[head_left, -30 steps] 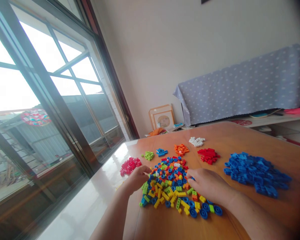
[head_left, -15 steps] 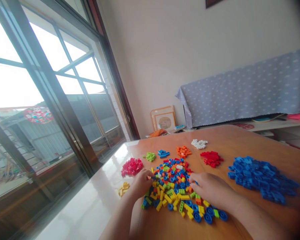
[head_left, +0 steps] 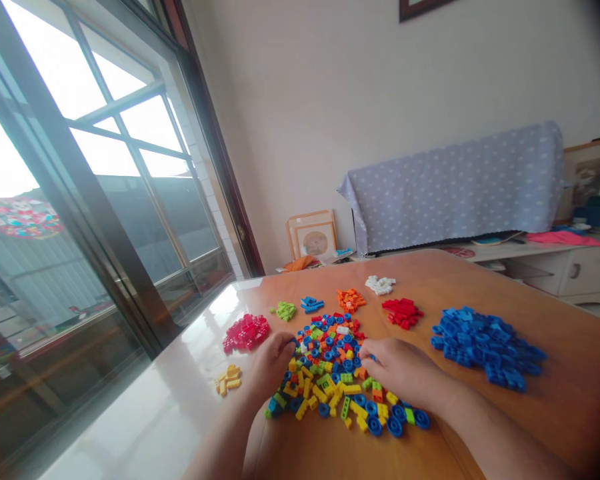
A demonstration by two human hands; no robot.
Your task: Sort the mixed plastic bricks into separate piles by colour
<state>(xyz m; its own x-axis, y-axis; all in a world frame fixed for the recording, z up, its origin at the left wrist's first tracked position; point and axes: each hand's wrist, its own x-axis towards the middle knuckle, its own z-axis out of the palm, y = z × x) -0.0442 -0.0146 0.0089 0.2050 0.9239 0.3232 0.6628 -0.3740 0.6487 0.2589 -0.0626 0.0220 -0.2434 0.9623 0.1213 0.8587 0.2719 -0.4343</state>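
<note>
A mixed heap of toy building bricks (head_left: 325, 387) in yellow, blue, green, orange and red lies on the table in front of me. My left hand (head_left: 273, 360) is at the heap's left edge, fingers curled and closed, with a small blue brick (head_left: 294, 341) showing at the fingertips. Across from it, my right hand (head_left: 397, 367) rests low over the right edge, fingers bent together and pointing into the heap. What those fingers hold, if anything, is hidden. Round blue pieces (head_left: 395, 427) lie at the near right of the heap.
Around the heap lie single-colour piles: crimson (head_left: 247, 333), pale yellow (head_left: 229, 380), lime green (head_left: 285, 311), light blue (head_left: 311, 305), orange (head_left: 350, 300), white (head_left: 380, 285), red (head_left: 403, 313) and a large blue pile (head_left: 487, 347). A window (head_left: 130, 167) stands at left, a cloth-covered object (head_left: 450, 190) behind.
The view has swung to the right, so the table and piles sit further left. My left hand has shifted slightly away from me along the heap; my right hand stays at its right edge.
</note>
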